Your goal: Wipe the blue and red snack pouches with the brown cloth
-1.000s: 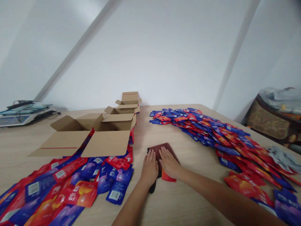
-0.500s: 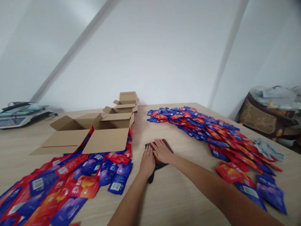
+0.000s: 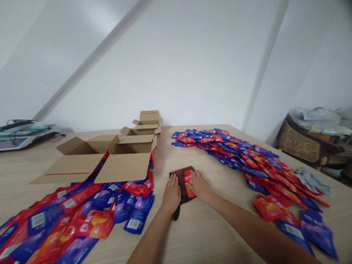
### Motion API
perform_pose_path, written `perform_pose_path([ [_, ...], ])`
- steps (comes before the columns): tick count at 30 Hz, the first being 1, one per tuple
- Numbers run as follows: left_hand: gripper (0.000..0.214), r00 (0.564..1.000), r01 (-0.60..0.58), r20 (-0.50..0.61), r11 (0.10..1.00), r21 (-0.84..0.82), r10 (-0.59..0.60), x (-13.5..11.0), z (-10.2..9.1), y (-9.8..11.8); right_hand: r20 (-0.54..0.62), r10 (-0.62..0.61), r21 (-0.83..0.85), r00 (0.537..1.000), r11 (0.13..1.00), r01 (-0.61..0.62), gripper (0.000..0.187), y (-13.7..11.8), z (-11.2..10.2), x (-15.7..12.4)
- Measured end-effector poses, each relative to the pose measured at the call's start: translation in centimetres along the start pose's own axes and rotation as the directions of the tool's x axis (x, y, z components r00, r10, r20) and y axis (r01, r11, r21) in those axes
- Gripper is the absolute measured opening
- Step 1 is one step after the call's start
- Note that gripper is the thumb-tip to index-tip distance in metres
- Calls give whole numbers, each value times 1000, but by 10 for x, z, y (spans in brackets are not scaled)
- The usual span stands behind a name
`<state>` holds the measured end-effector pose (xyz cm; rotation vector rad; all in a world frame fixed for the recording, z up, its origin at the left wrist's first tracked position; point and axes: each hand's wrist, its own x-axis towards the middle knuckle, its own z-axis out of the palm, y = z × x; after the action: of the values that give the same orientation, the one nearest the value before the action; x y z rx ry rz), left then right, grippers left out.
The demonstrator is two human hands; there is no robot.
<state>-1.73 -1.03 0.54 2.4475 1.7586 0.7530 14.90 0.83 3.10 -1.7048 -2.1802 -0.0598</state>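
Observation:
In front of me a flat dark-brown pad [image 3: 178, 172] with a black edge lies on the table. A black tab or handle [image 3: 176, 214] sticks out at its near side; I cannot make out what kind of thing it is. On it rests a red pouch [image 3: 188, 178] with orange print and pale lettering. My left hand [image 3: 172, 192] lies flat on the pad's left part, fingers stretched forward. With thumb and fingers, my right hand [image 3: 200, 184] holds the pouch by its right side and covers part of it.
Open cardboard boxes [image 3: 123, 167] stand at left, reaching toward the wall. Blue and red pouches [image 3: 90, 223] spread before them. A long heap of pouches [image 3: 233, 150] lies at right, beside a grey cloth [image 3: 313, 181]. A scale [image 3: 24, 139] stands far left.
My right hand has moved right from the pad's middle, where it lay flat beside the left. The red pouch on the pad now shows. My left hand has stayed nearly in place.

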Motion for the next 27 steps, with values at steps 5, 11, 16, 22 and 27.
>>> perform_pose_path([
  [5,47,1000,-13,-4,1000,-6,13,-2,-2,0,50,47,-91,998,995,-43,52,15,-13,22],
  [11,47,1000,-6,-12,1000,9,6,-2,-1,-2,-3,-79,-108,997,991,79,57,4,-57,37],
  [16,48,1000,-10,7,1000,19,10,-1,-3,1,-100,-187,73,977,978,195,45,-16,-76,40],
  [22,49,1000,-12,5,1000,18,11,-2,-4,2,68,-13,-41,998,999,16,39,-18,-20,39],
  [27,49,1000,-23,-2,1000,6,23,-2,0,-1,12,-43,-26,999,999,43,45,-16,21,36],
])
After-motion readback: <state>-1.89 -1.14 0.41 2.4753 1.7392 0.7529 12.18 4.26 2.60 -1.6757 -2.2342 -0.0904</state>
